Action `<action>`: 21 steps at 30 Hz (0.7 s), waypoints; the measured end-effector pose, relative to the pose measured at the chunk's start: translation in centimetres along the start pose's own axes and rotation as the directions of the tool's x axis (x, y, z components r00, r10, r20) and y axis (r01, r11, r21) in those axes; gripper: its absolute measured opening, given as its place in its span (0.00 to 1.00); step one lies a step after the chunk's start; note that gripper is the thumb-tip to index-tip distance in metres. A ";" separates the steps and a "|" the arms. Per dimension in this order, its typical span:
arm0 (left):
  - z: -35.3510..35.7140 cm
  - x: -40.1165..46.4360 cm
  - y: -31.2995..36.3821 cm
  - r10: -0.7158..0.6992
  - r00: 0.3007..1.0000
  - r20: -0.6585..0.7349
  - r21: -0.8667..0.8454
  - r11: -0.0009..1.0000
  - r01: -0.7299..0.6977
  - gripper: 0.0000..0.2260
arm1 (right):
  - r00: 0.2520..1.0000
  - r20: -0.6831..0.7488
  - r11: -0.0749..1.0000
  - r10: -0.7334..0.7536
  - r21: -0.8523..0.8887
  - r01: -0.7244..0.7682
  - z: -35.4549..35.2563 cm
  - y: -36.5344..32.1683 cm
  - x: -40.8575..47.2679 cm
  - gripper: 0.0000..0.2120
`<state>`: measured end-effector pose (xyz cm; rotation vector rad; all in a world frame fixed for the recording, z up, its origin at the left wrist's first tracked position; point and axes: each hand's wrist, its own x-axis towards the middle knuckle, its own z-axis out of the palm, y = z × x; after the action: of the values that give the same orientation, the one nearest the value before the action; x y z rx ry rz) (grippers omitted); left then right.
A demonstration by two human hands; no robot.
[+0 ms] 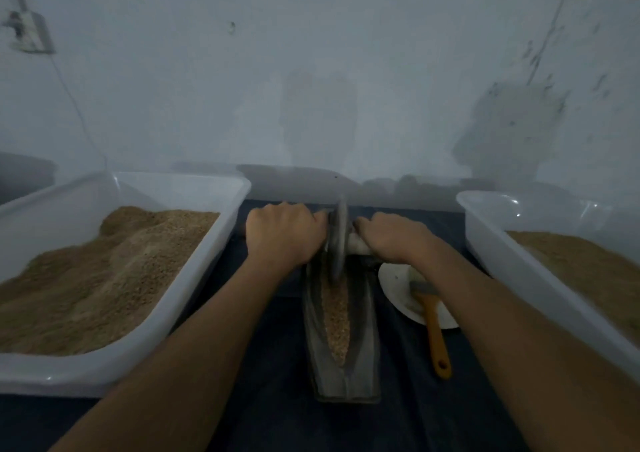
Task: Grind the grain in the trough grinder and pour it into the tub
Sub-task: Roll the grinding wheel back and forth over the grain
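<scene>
While both arms reach forward over the dark table (263, 417), the left hand (282, 231) and the right hand (394, 240) each have their fingers clenched around the axle handle (356, 242) on either side of the grinding wheel (337, 240), a symmetrical grip that probably keeps the disc upright and lets body weight bear evenly on it. The wheel sits at the far end of the trough grinder (341, 334), its lower edge in the grain (336, 316) lying along the channel. Left of the grinder stands a white tub (194, 299) heaped with brown grain, and right of the grinder a second tub (512, 268), also partly filled; which one receives the ground material cannot be told. Just right of the grinder, a brush (434, 327) lies across a white plate (398, 285), likely kept handy for sweeping out the channel. Grinding appears under way, pouring not yet begun.
</scene>
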<state>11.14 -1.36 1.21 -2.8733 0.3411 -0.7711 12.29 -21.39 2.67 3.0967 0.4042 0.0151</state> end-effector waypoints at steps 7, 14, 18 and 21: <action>-1.8 -8.2 -0.5 -0.011 0.986 -0.167 -0.203 0.979 -0.024 0.14 | 0.779 -0.628 0.999 0.001 -0.040 -0.033 2.9 -3.6 -9.5 0.21; -1.8 -8.7 -1.1 0.044 0.989 -0.145 -0.242 0.967 -0.078 0.14 | 0.806 -0.589 0.994 -0.065 -0.113 -0.002 1.7 -3.8 -8.8 0.24; 0.2 -3.1 -0.9 0.087 0.994 -0.066 0.035 0.996 -0.085 0.12 | 0.960 -0.279 0.993 0.023 -0.102 -0.054 0.2 -1.7 -2.6 0.12; 0.1 -0.2 -0.4 0.061 0.998 -0.015 0.054 0.997 -0.060 0.09 | 0.994 -0.049 0.995 0.097 0.004 -0.096 -0.9 -0.9 0.1 0.16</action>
<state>11.12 -0.92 1.09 -2.7949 0.4017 -0.7816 12.20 -20.48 3.59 3.1193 0.2553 0.0932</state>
